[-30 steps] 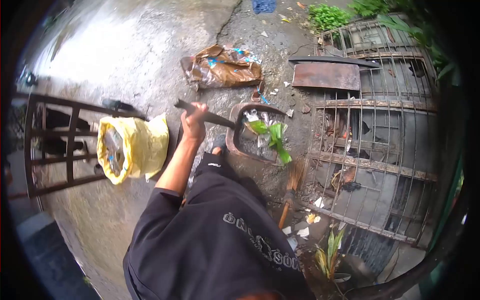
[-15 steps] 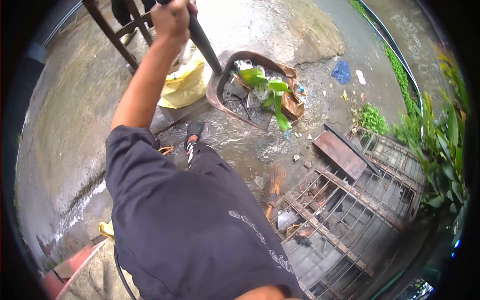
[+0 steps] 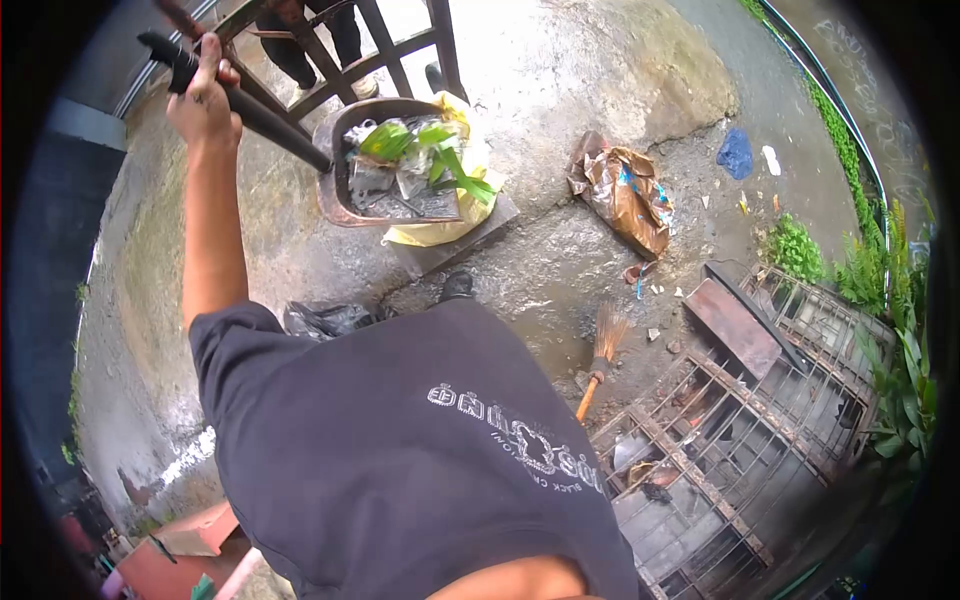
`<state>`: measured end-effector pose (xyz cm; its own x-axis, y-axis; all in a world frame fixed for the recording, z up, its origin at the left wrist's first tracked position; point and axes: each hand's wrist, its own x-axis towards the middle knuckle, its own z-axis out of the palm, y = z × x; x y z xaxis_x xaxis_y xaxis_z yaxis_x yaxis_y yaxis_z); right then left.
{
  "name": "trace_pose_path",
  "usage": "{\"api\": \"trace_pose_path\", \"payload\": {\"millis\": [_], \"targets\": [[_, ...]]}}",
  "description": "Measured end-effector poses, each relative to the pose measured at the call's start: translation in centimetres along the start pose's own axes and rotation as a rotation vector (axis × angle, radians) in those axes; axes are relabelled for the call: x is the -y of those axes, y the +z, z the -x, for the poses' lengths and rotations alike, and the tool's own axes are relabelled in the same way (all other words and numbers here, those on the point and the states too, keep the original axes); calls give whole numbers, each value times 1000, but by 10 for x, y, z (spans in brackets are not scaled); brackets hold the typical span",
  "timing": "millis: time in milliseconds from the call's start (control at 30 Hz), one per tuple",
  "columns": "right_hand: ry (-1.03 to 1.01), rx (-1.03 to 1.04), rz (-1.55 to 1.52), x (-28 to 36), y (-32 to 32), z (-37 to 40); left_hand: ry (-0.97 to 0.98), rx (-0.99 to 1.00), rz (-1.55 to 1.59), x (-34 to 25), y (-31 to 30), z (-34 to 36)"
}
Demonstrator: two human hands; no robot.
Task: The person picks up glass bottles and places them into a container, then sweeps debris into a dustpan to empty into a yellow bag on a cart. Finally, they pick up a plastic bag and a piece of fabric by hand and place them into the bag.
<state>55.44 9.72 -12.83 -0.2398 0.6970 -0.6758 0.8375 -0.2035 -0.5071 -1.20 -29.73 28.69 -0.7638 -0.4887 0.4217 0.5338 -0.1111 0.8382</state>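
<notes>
The left hand (image 3: 206,102) grips the handle (image 3: 272,128) of the dustpan (image 3: 330,200), which carries green leaves (image 3: 387,141) over the yellow sack (image 3: 428,235). The right hand's state cannot be determined.

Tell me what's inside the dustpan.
The dustpan holds green leaves, some jutting past its rim, and pale, crumpled litter. Whatever lies beneath the leaves and litter is covered, so I can't tell what it is.
</notes>
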Motion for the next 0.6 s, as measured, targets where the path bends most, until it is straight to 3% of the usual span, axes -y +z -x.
{"api": "trace_pose_path", "payload": {"millis": [167, 267, 333, 400, 600], "targets": [[-21, 29, -34, 46, 30, 32, 143, -46, -284, 54, -23, -7], [-21, 49, -40, 60, 41, 49, 224, 23, -765, 85, -21, 1], [-16, 58, -45, 66, 45, 58, 342, 50, -779, 105, -8, 12], [-8, 65, -41, 69, 49, 68, 241, 223, -810, 106, 6, 28], [8, 89, -51, 77, 55, 84, 300, 464, -656, 97, 35, 26]]}}
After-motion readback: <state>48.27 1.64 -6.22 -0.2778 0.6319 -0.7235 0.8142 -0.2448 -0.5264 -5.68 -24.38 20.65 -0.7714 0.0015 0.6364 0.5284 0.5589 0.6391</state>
